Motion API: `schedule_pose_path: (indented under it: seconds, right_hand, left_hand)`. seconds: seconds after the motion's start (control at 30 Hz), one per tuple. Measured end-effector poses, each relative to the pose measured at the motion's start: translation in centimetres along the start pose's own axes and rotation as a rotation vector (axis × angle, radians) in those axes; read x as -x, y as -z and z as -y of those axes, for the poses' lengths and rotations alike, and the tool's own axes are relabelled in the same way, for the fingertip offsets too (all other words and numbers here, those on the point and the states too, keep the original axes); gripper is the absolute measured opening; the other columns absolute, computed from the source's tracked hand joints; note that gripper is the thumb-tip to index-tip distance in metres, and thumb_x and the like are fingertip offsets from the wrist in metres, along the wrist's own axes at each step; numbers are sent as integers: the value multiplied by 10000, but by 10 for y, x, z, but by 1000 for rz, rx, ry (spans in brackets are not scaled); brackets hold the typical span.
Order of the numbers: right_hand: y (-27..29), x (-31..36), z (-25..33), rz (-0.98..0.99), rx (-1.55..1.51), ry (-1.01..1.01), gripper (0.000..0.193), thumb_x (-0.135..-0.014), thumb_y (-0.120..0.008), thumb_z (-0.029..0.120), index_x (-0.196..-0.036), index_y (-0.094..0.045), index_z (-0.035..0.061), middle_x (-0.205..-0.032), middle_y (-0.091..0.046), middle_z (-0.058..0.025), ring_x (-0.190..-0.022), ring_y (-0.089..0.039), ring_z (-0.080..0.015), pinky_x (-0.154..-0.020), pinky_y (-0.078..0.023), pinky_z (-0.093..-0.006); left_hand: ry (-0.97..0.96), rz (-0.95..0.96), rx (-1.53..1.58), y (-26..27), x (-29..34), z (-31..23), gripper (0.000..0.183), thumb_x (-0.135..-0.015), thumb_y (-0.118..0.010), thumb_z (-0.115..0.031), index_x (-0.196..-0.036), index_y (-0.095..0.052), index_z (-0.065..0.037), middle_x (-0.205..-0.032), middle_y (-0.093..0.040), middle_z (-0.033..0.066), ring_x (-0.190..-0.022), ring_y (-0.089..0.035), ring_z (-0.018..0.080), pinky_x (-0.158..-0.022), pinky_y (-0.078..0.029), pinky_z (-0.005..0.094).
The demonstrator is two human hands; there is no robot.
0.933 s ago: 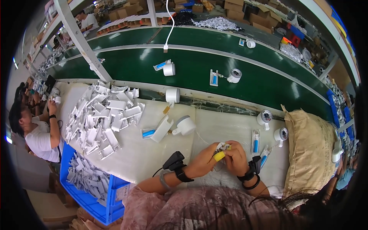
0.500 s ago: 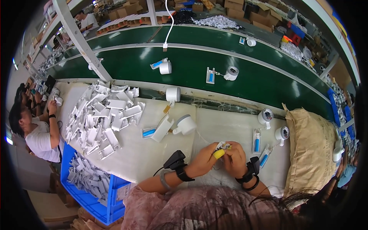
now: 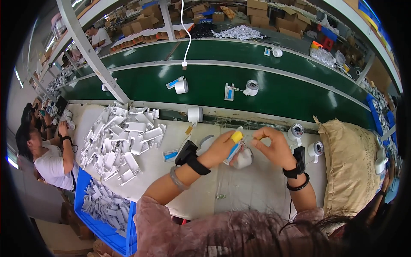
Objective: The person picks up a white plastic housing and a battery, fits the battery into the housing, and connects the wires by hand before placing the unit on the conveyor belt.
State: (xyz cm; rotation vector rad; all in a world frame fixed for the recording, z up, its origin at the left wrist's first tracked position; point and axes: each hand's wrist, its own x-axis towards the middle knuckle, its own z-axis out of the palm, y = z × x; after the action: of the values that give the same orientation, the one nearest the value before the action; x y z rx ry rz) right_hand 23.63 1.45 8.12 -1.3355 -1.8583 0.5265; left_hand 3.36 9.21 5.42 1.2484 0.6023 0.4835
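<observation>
My left hand (image 3: 217, 150) is closed around a small white tray with a blue cell (image 3: 233, 151), partly hidden by the fingers. A yellow piece (image 3: 236, 136) shows at its fingertips; whether it is a finger cover, I cannot tell. Just below hangs or rests a blurred white round housing (image 3: 244, 158). To the right, my right hand (image 3: 276, 147) has thumb and forefinger pinched together; what they hold is too small to make out. Behind my left hand another white round housing (image 3: 207, 141) is partly covered, with a blue-celled tray (image 3: 171, 155) beside the wrist.
White plastic parts (image 3: 124, 139) lie heaped at left, above a blue crate (image 3: 132, 222) of similar parts. Housings (image 3: 296, 131) stand at right near a brown sack (image 3: 351, 162). A green conveyor (image 3: 141, 81) crosses behind. A small greenish piece (image 3: 221, 196) lies near me.
Both hands have risen away from me and come apart; before, they met around a small white and yellow piece. A blue-celled tray and white housing now show at my left hand.
</observation>
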Motion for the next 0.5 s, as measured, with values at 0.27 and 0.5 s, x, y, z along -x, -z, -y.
schedule_pose_path:
  seconds: [0.27, 0.5]
  right_hand:
    - [-27, -132, -118, -184, 517, 82, 411, -798, -664, 64, -1194, -561, 23, -1126, -626, -190, -1053, -577, -385, -882, -482, -450]
    - [-67, -190, -189, -68, 1066, 138, 300, -867, -513, 139, -1131, -591, 20, -905, -693, -172, -1086, -578, -324, -1007, -359, -445]
  left_hand:
    - [-371, -486, -178, 113, -114, -40, 449, -980, -449, -293, -1282, -470, 38, -1138, -611, 161, -1030, -606, 244, -936, -477, 320]
    - [-351, -218, -499, 75, -37, -2, 539, -929, -560, -114, -1417, -369, 7, -1496, -316, 182, -1385, -298, 253, -1113, -265, 336]
